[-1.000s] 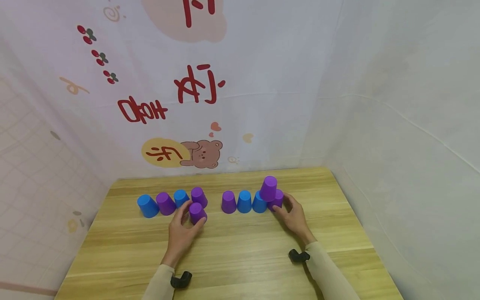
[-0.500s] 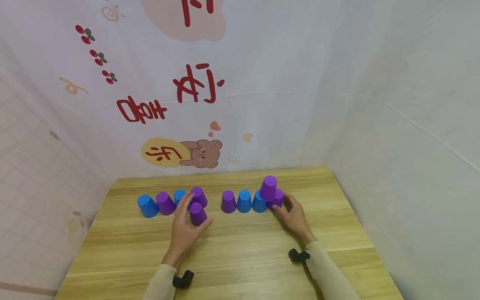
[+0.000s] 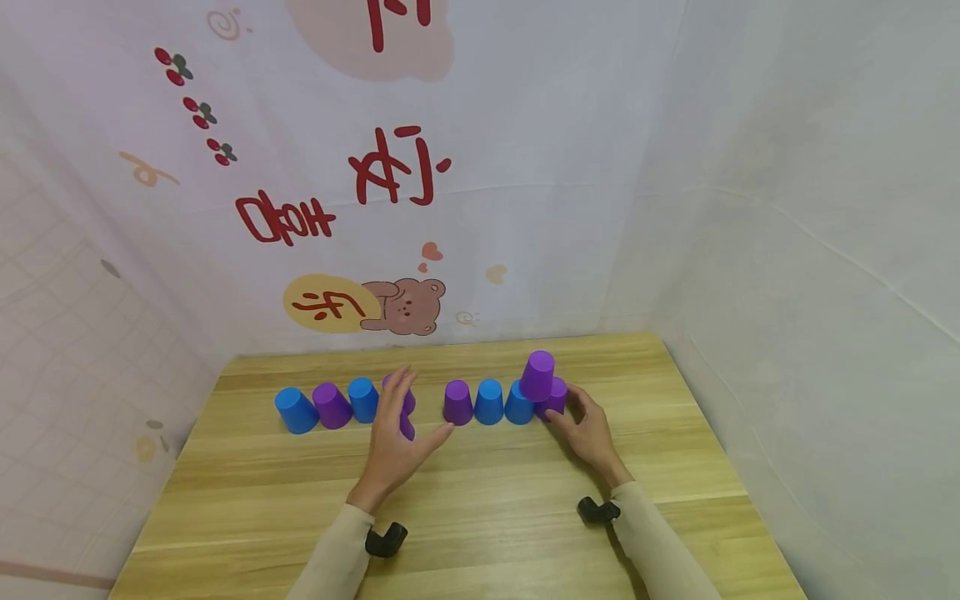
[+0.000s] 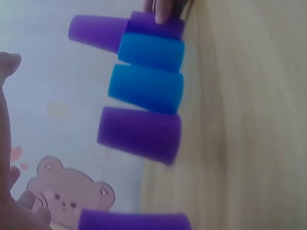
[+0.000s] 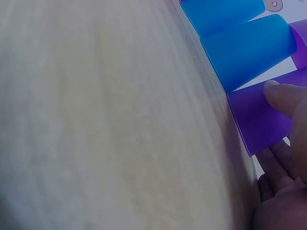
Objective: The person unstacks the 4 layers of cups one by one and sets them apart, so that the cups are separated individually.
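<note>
My left hand (image 3: 393, 446) has its fingers spread, thumb out to the right. It partly hides a purple cup (image 3: 407, 427) standing in front of the left row's end purple cup (image 3: 408, 402). No cup sits in its grip; in the left wrist view its fingers lie along the left edge. My right hand (image 3: 590, 435) holds the purple cup (image 5: 259, 112) at the right end of the right row, thumb in front and fingers around the far side. Another upside-down purple cup (image 3: 538, 377) rests on top, across that cup and the blue cup (image 3: 517, 406) beside it.
The left row also has a blue cup (image 3: 296, 411), a purple cup (image 3: 332, 406) and a blue cup (image 3: 363, 400), all upside down. A purple cup (image 3: 457, 403) and a blue cup (image 3: 489, 402) continue the right row. A printed cloth (image 3: 525, 250) rises behind the wooden table (image 3: 495, 517).
My left hand has let go of the front purple cup, opened wide and moved right, now passing in front of it. The right hand has stayed on its cup.
</note>
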Available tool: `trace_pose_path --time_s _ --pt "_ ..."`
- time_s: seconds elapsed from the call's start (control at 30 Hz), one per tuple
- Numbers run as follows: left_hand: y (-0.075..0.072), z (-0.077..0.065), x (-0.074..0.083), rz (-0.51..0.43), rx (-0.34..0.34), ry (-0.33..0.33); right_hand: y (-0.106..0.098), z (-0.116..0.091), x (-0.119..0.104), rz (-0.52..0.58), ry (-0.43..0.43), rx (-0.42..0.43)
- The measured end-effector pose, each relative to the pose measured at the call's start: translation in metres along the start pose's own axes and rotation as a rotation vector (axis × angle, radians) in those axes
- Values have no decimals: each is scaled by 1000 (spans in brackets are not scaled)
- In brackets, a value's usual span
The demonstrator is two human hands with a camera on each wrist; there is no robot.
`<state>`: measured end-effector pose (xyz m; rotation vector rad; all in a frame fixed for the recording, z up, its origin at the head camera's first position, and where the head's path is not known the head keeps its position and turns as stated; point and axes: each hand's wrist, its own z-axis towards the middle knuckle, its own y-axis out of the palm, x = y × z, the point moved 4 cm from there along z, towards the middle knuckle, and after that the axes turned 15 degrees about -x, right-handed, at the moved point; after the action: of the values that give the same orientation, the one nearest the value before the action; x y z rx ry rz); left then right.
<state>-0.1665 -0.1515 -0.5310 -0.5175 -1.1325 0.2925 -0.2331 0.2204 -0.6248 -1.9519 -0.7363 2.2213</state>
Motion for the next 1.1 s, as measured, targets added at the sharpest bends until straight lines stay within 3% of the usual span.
trace_pose_path --time_s 0.27,0.63,0.97,1.1 --pt "15 23 14 -79 -94 -23 -1 0 -2 -17 10 -1" --pt "45 51 26 -115 -195 20 -2 0 -4 -20 5 -9" --pt "66 76 39 -105 -233 49 -2 0 -3 -24 -21 3" --pt "73 84 42 -124 -248 30 -2 0 -2 -25 -29 7"
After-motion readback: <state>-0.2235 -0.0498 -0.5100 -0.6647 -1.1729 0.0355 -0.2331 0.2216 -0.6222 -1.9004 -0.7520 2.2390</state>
